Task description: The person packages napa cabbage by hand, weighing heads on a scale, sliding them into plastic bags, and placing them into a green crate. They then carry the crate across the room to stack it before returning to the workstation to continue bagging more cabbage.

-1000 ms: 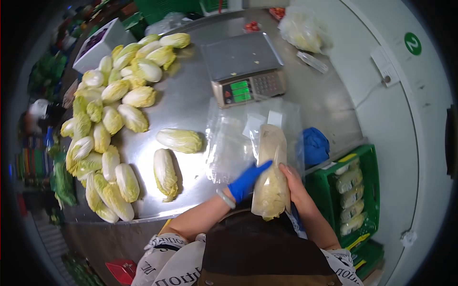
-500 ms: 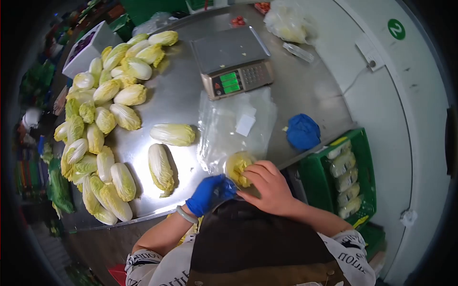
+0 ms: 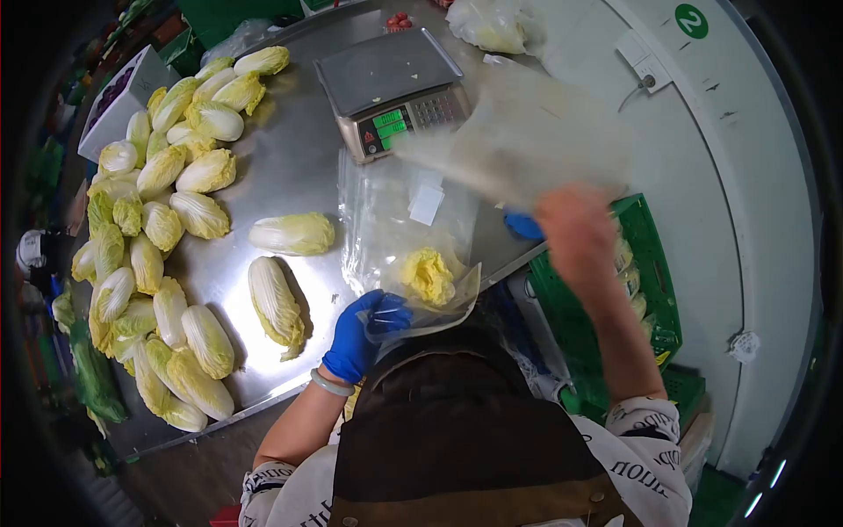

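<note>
My left hand (image 3: 360, 334), in a blue glove with a bracelet at the wrist, grips a clear plastic bag (image 3: 457, 309) at the table's front edge. Within or against that bag shows the crumpled yellow leafy end of a napa cabbage (image 3: 428, 277); the plastic and my body hide the rest. Raised on the right, my bare right hand (image 3: 580, 233) is smeared by motion. From it a translucent plastic sheet or bag (image 3: 562, 132) sweeps out over the table. Beneath the yellow leaves lies a stack of clear bags (image 3: 373, 211), with a white slip of paper (image 3: 427, 204) on top.
Many napa cabbages (image 3: 162, 224) are piled on the left of the metal table (image 3: 294, 140); one single cabbage (image 3: 291, 234) lies nearer the bags. A scale (image 3: 391, 83) stands at the back. On the right, a green crate (image 3: 654, 272) holds wrapped cabbages, beside a blue bundle (image 3: 524, 225).
My right hand has left the yellow leaves and swung up and right with the translucent plastic. My left hand keeps the bag. The whole view has shifted slightly.
</note>
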{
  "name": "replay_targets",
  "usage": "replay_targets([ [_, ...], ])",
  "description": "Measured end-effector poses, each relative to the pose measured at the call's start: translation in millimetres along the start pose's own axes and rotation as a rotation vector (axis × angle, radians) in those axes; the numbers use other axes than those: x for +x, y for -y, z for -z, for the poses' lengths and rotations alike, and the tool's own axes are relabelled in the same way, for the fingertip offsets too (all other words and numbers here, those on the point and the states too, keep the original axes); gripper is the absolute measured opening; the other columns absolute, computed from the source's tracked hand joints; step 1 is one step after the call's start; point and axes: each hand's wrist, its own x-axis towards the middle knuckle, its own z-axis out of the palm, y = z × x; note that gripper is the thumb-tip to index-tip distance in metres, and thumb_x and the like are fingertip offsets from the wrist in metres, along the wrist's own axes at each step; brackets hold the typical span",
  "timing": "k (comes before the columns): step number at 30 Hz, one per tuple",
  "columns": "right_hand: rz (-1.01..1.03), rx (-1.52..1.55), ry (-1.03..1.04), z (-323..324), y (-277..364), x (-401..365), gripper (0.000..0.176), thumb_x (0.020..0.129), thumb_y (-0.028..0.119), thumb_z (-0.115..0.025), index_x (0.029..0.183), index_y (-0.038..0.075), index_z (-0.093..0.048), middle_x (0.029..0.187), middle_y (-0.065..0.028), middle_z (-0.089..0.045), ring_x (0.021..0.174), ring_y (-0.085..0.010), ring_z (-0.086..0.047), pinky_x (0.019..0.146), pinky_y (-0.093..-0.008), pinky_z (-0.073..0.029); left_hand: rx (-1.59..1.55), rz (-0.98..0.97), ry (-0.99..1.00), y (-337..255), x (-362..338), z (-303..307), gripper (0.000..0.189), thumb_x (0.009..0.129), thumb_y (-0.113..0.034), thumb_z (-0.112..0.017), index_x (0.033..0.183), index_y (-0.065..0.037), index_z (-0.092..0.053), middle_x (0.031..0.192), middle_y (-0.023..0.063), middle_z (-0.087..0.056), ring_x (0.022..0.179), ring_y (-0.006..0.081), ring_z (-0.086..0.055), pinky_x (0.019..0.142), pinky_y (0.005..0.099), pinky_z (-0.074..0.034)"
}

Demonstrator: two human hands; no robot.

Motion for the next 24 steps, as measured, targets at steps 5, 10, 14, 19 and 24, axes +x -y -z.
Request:
replay_targets([
  [5, -0.314, 0.956, 0.485, -90.1, 40.1, -60.6, 0.044, 0.068, 0.010, -0.077, 0.107, 0.001, -0.058, 0.112, -0.0113, -0.058, 0.103, -0.0246, -0.056, 0.091, -0.0344, -0.044, 0.180, -0.246, 0.040, 15.9, -2.2, 8.3, 0.032, 0.097, -0.023, -0.045, 0.113, 0.004, -0.054, 0.101, 0.0159, -0.064, 0.089, 0.0230, -0.065, 0.083, 0.0325, -0.053],
  [10, -0.734, 1.262, 0.277, -130.0, 39.9, -55.1, 0.015, 0.074, 0.001, -0.071, 0.082, 0.001, -0.058, 0.089, -0.0068, -0.063, 0.085, -0.0153, -0.059, 0.084, -0.0283, -0.044, 0.362, -0.373, 0.136, 7.9, 7.2, 8.1, 0.028, 0.091, -0.001, -0.053, 0.118, 0.002, -0.049, 0.110, 0.0163, -0.062, 0.091, 0.0221, -0.065, 0.080, 0.0303, -0.052],
  [14, -0.378, 1.349, 0.205, -109.1, 25.6, -65.3, 0.016, 0.070, -0.004, -0.069, 0.078, 0.004, -0.058, 0.095, -0.0055, -0.065, 0.095, -0.0189, -0.059, 0.088, -0.0320, -0.044, -0.063, -0.308, 0.042, 40.8, -35.1, -1.3, 0.034, 0.095, -0.022, -0.047, 0.116, 0.004, -0.053, 0.113, 0.0230, -0.060, 0.104, 0.0332, -0.061, 0.094, 0.0448, -0.047],
  [19, -0.134, 1.017, 0.423, -126.1, 25.4, -168.2, 0.015, 0.068, 0.002, -0.071, 0.075, 0.004, -0.057, 0.097, -0.0048, -0.064, 0.103, -0.0263, -0.055, 0.090, -0.0357, -0.043, -0.109, 0.248, -0.072, 144.0, -26.5, 63.8, 0.033, 0.092, -0.017, -0.043, 0.112, 0.006, -0.056, 0.108, 0.0227, -0.063, 0.101, 0.0307, -0.062, 0.091, 0.0406, -0.048],
  [24, -0.135, 0.723, 0.367, -94.0, 44.8, -211.1, 0.015, 0.072, -0.002, -0.061, 0.085, 0.005, -0.062, 0.100, -0.0076, -0.062, 0.099, -0.0291, -0.056, 0.085, -0.0374, -0.047, -0.058, 0.191, -0.220, 176.5, -46.7, 56.3, 0.032, 0.088, -0.021, -0.050, 0.115, -0.004, -0.058, 0.107, 0.0132, -0.062, 0.096, 0.0239, -0.060, 0.088, 0.0379, -0.050],
])
